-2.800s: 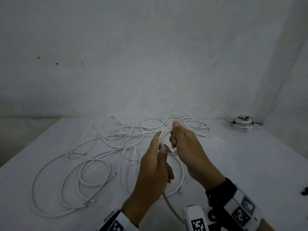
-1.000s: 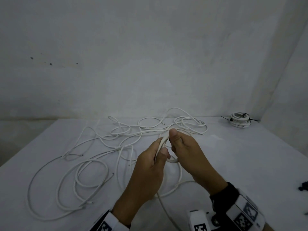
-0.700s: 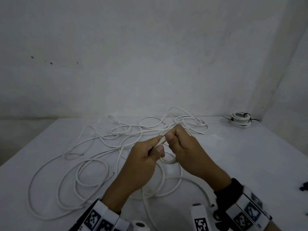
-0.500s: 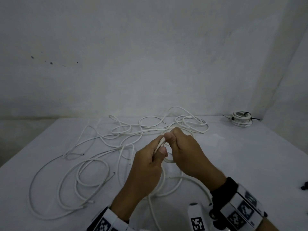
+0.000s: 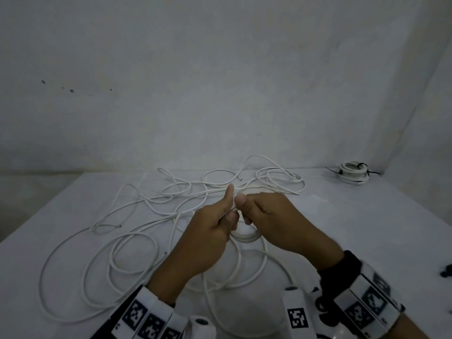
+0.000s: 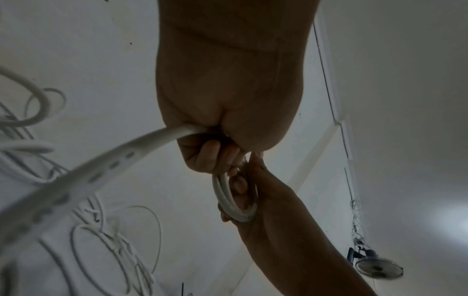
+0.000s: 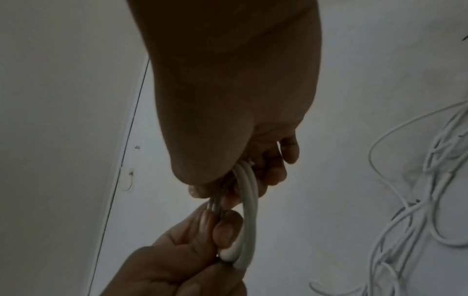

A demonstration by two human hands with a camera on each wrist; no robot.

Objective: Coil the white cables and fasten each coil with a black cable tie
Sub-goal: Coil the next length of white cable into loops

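Both hands meet above the middle of the table on a small coil of white cable (image 5: 247,237). My right hand (image 5: 247,211) grips the coil's top, fingers curled round its turns (image 7: 247,192). My left hand (image 5: 228,216) holds the same cable beside the coil, thumb pointing up. In the left wrist view its fingers (image 6: 215,154) curl round the strand, whose loose tail (image 6: 101,170) runs back toward the camera. The coil (image 6: 235,204) hangs below both hands. Several loose white cables (image 5: 137,241) sprawl over the table to the left and behind.
A finished coil with black cable ties (image 5: 353,174) lies at the table's far right corner by the wall. Small black items (image 5: 446,272) show at the right edge. The white table (image 5: 354,228) meets walls behind and to the right.
The hands have dropped slightly and stayed together on the coil. My left thumb now sticks up. The loose tail in front of me has shifted closer.
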